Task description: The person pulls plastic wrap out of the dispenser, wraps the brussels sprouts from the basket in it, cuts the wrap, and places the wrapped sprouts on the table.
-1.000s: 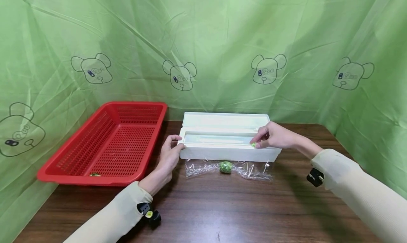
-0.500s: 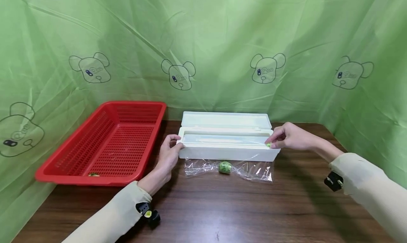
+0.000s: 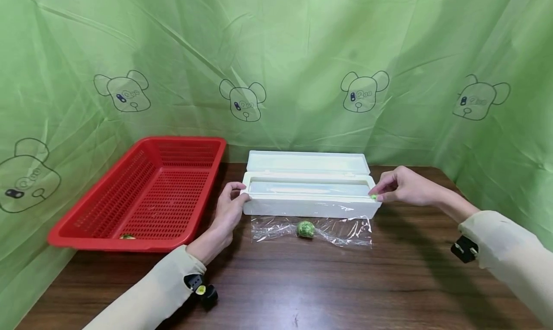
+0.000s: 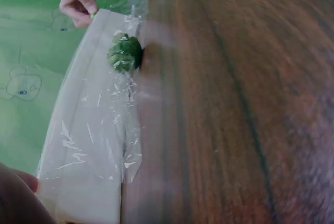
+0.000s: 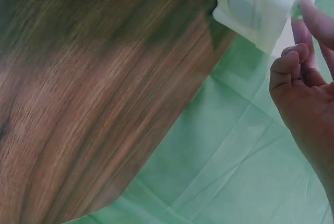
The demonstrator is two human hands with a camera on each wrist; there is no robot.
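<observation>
A white cling film dispenser point(image 3: 311, 208) stands on the table with its lid point(image 3: 307, 162) tipped back. My left hand point(image 3: 228, 209) grips its left end, thumb at the front and fingers over the top. At the right end of the front edge, my right hand point(image 3: 406, 187) pinches a small green slide cutter point(image 3: 374, 197) between thumb and fingers. From the dispenser's front, clear cling film point(image 3: 276, 230) spreads onto the table. A small round green vegetable point(image 3: 306, 229) sits amid the film, which looks bunched on either side. In the left wrist view the vegetable point(image 4: 124, 52) appears lumpy.
To the left stands a red plastic basket point(image 3: 207, 190) with a small green piece point(image 3: 127, 237) near its front rim. A green curtain point(image 3: 302, 114) with printed bear faces closes off the back and sides. The brown wooden table point(image 3: 294, 287) extends in front.
My right hand has slid the green cutter rightward along the dispenser's front edge to its right end. My left hand keeps its grip in the same place.
</observation>
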